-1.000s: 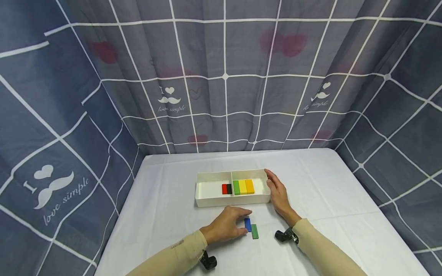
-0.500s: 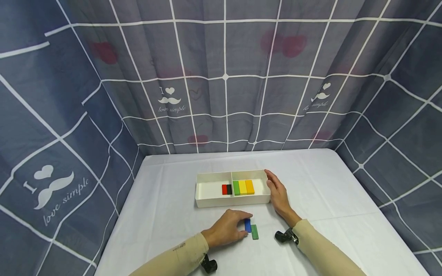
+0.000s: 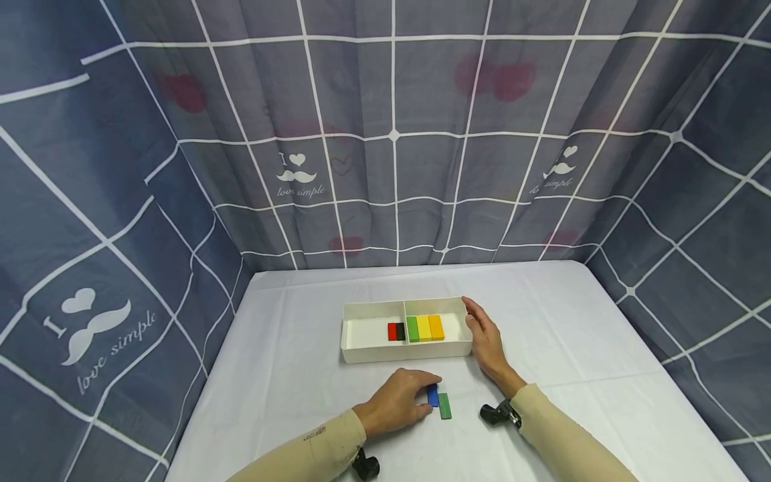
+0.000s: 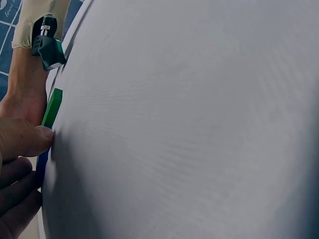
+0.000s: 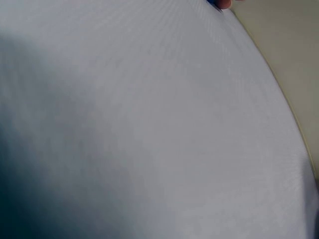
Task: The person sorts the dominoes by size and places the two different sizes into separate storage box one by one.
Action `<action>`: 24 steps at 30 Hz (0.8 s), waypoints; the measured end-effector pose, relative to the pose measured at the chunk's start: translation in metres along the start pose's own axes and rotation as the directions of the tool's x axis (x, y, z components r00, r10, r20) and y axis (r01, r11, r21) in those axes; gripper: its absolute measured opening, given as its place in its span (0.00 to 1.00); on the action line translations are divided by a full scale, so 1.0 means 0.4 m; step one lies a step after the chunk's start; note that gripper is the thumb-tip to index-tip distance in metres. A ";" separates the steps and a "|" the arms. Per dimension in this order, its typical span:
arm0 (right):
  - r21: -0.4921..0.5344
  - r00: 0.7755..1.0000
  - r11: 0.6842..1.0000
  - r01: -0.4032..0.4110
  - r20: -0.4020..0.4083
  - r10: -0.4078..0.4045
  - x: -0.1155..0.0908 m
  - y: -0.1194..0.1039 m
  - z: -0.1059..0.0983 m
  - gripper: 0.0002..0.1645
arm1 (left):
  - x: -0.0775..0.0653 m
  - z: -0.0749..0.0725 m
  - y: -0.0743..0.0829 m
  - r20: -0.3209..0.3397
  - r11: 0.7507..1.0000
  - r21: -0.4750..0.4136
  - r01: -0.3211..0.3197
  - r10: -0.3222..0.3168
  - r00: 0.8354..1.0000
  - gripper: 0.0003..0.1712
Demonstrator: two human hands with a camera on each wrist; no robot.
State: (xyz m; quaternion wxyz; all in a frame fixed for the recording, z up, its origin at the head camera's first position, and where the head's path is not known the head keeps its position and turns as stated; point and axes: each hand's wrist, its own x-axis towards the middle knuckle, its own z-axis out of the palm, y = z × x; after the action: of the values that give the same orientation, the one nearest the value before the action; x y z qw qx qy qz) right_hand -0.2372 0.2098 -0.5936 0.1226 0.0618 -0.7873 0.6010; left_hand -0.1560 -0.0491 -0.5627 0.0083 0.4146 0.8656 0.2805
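Note:
In the head view, my left hand pinches a small blue block lengthwise, index finger at its far end and thumb at its near end. A dark green block lies on the cloth just to the right of it. The left wrist view shows the thumb on the blue block, with the green block beyond. My right hand holds the right end of a white two-compartment box, fingers reaching to its back corner. The right wrist view catches only the box wall and a fingertip by the blue block.
The box's left compartment holds a red block and a black block against the divider. In its right compartment lie a light green block, a yellow block and an orange block. Grey checked curtains surround the white-covered table.
My left index finger has come down toward the thumb, from above the blue block to its far end. The right hand and the box have stayed in place.

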 end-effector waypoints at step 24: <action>-0.020 1.000 1.000 0.002 0.002 -0.002 -0.001 0.000 0.002 0.28 | 0.012 -0.013 0.011 -0.014 0.999 0.013 0.036 -0.036 0.999 0.30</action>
State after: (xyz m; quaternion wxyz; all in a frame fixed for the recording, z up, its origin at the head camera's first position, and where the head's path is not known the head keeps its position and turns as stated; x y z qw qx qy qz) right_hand -0.2370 0.2090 -0.5941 0.1230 0.0619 -0.7934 0.5930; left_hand -0.1573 -0.0458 -0.5551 0.0047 0.3971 0.8748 0.2775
